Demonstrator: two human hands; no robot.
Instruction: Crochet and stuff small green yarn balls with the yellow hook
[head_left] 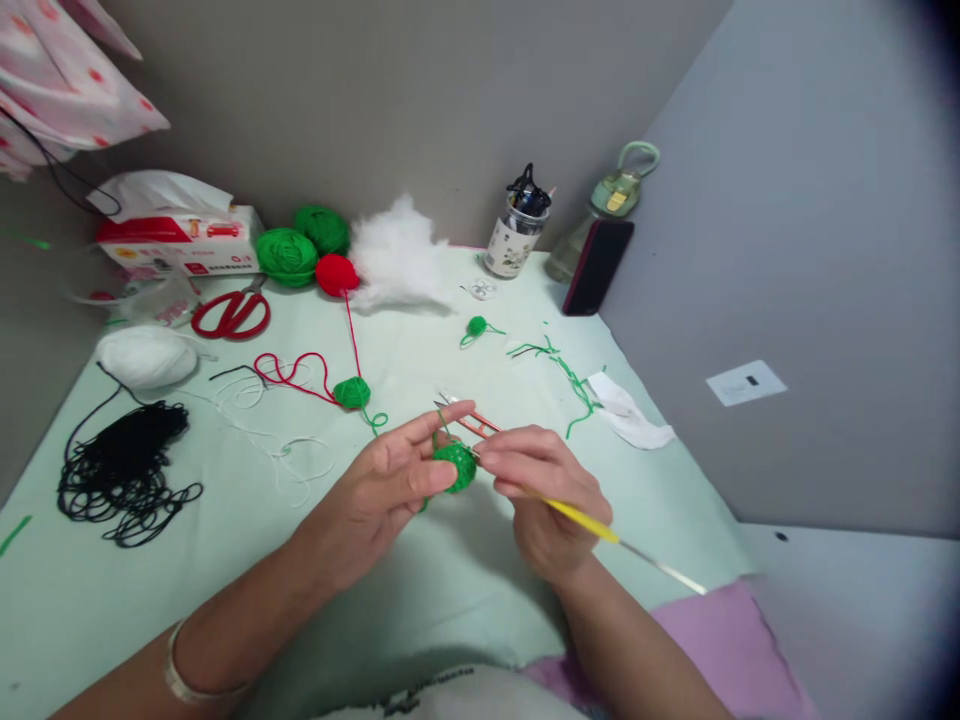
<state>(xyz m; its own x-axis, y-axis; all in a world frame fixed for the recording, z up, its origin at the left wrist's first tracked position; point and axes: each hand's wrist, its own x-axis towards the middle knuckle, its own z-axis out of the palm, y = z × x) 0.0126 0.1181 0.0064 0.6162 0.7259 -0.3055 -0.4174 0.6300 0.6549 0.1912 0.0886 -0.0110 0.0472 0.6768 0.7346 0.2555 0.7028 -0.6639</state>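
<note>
Piece (460,472), green, rounded, worked in yarn: held over the bench (412,350), between the hands. Left hand (386,478): grip clamped on the piece, thumb in front, index finger extended with a green strand (436,436) at it. Right hand (551,490): grip closed on the yellow hook (579,518), tip at the piece's edge, partly hidden. Possible faults: dropped loop, from a slackened strand or withdrawn hook; split yarn, from a misplaced tip; tangle, from red yarn (352,335) lying against the green ball (351,393); nicked strand, from snips (478,427) just behind the fingers.
</note>
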